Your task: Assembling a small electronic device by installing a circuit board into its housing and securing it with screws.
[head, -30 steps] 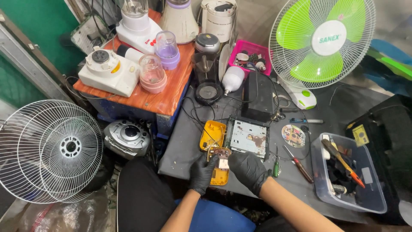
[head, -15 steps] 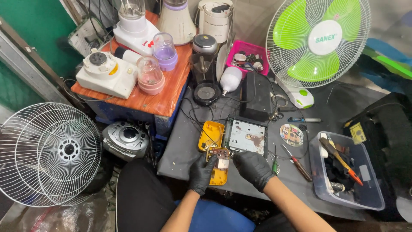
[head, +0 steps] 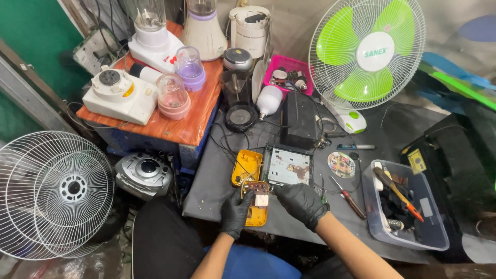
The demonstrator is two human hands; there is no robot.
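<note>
Both forearms reach up from the near edge onto the dark work mat (head: 217, 191), black-gloved hands meeting at its near middle. The right hand (head: 302, 204) comes in from the right, fingers curled over the near edge of the open grey device (head: 288, 166). The left hand (head: 236, 212) is closed in a pinch on the small circuit board (head: 257, 194), which sits over the yellow casing (head: 248, 173) just left of the grey device. The board's underside is hidden, its parts too small to make out. Whether the right fingers truly grip or only rest cannot be told. The elbows are cut off below.
</note>
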